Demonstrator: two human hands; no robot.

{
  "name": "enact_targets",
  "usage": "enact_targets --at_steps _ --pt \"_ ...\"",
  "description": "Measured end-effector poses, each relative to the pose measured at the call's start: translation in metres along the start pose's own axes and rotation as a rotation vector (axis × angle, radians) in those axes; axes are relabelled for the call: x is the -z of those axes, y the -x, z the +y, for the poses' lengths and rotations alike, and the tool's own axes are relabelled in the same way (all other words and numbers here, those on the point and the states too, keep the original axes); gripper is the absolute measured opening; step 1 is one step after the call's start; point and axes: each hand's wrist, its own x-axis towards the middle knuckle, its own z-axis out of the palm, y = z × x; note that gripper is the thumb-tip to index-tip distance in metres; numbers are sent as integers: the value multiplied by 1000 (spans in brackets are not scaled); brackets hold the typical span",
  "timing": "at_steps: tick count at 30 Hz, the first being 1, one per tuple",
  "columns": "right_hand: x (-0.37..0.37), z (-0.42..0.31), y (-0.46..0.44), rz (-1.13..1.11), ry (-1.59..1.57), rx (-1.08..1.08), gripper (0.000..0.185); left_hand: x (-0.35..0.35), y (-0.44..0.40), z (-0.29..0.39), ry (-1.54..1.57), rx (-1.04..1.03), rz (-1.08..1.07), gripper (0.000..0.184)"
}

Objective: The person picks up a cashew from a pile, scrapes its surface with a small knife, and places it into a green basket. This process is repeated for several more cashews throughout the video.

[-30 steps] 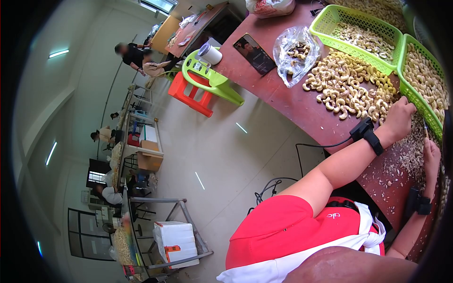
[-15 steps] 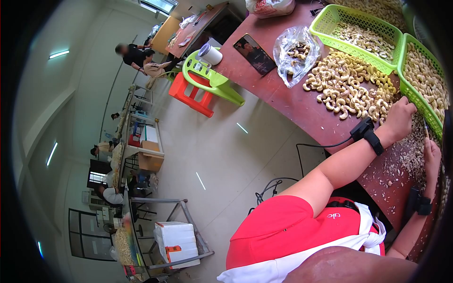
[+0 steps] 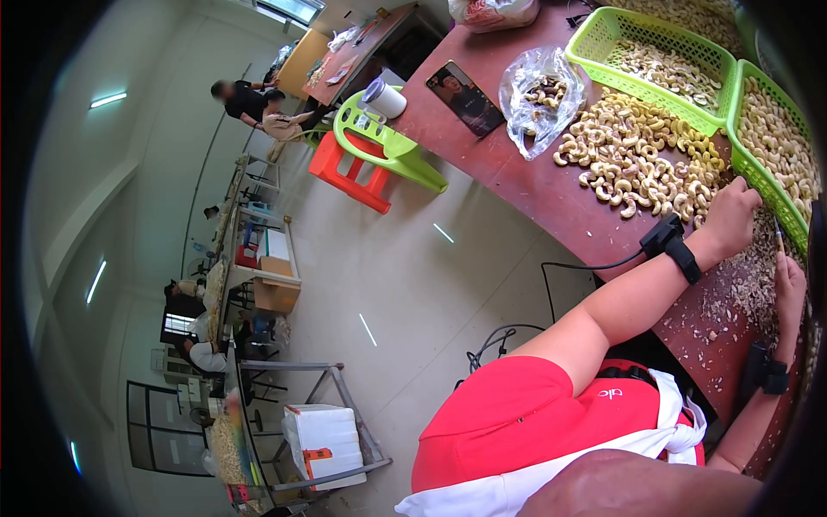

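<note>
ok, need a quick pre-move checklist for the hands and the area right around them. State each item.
1. Right hand gripping the slim, pale-handled tool: ok.
2. Something held in the left hand: cannot tell; fingers are curled and hide it.
3. Tool tip apart from the left hand: ok; a gap shows between them.
4. Curved, pale cashews handy: ok; a loose heap lies beside the left hand, seemingly within easy reach.
5. Dark-red tabletop free of debris near the hands: not ok; small pale crumbs are scattered there.

Red tbl [image 3: 543, 189] w/ cashews [image 3: 620, 133], phone [image 3: 465, 99]
</note>
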Motion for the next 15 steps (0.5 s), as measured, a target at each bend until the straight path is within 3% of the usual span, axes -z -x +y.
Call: enact_targets --at_steps 15 --pt "1 1 1 10 -22 8 31 -2 -1 0 5 -12 11 9"
